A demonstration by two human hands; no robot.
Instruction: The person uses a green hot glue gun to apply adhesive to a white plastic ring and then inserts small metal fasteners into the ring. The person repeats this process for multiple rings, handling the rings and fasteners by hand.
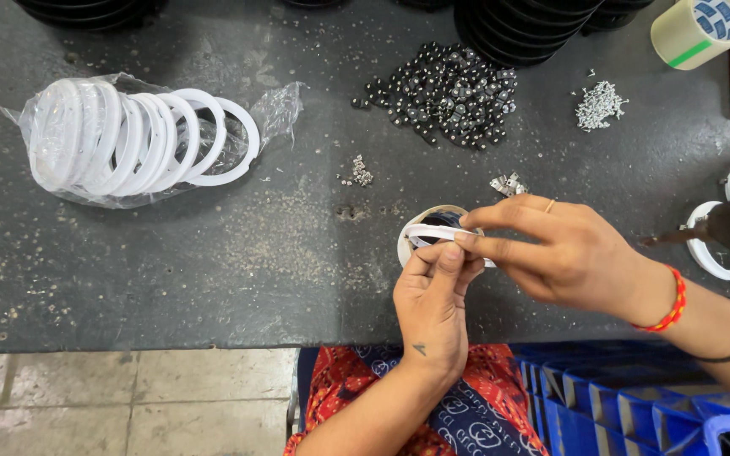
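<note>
Hands (500, 270) around white ring (434, 233)

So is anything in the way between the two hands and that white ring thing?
Nothing visible is in the way. The left hand and the right hand both already pinch the round white plastic ring with their fingertips, just above the dark grey table. The loose piles of small parts lie further back, clear of the hands.

**A bag and a tape roll on the table**

A clear plastic bag (276, 110) is seen far left on the dark table. White rings (141, 139) are held in it, and its right end is open. A blue and white label (717, 17) is seen on a tape roll (696, 31), far right.
</note>
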